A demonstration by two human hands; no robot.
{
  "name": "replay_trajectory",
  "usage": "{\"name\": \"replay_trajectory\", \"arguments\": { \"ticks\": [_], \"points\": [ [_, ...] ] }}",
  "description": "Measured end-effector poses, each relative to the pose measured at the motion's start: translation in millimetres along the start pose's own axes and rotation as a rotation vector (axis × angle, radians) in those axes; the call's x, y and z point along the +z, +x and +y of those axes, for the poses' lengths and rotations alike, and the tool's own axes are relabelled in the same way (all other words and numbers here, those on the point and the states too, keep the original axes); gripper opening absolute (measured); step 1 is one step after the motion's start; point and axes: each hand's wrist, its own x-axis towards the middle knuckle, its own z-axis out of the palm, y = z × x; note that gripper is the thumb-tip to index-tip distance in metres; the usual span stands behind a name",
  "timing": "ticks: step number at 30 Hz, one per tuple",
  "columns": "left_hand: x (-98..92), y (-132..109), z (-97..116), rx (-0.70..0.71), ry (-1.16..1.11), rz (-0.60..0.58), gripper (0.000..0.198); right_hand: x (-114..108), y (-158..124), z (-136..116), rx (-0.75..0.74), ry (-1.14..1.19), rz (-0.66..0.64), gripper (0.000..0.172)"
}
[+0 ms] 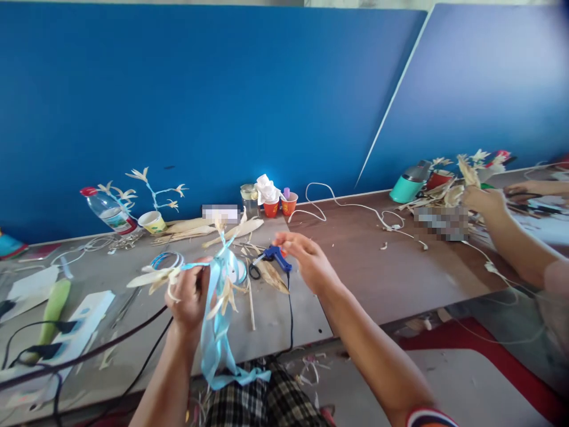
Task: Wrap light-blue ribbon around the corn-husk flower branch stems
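Observation:
My left hand (190, 296) is closed round a flower stem wrapped in light blue ribbon, with cream husk flowers (226, 296) on its branches. A long loose length of the blue ribbon (212, 350) hangs from it toward my lap. To the right, my right hand (306, 258) is raised over the table with its fingers stretched out, holding nothing. Just left of its fingertips, a blue glue gun (279, 257) lies on the table with its cord running down. Behind the ribbon, a ribbon roll (240, 271) shows in part. Dry husks (272, 276) lie beside the glue gun.
A bottle (111, 213), a paper cup (152, 222) with a finished flower stem, and red cups (288, 203) stand along the blue partition. A white power strip (84, 317) with cords is at left. At right, another person's hands (486, 201) work near husks and a green container (406, 188).

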Motion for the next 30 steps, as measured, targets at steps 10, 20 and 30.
{"name": "replay_trajectory", "arguments": {
  "ticks": [10, 20, 30],
  "points": [
    [14.7, -5, 14, 0.161, 0.015, -0.313, 0.023, 5, 31, -13, 0.171, 0.264, -0.410, 0.027],
    [11.7, 2, -1, -0.091, 0.019, -0.053, 0.011, -69, 72, 24, 0.235, -1.147, 0.118, 0.029],
    [47.9, 18, -2, 0.071, -0.080, -0.185, 0.009, 10, 55, 34, -0.131, -0.362, -0.135, 0.043]
  ]
}}
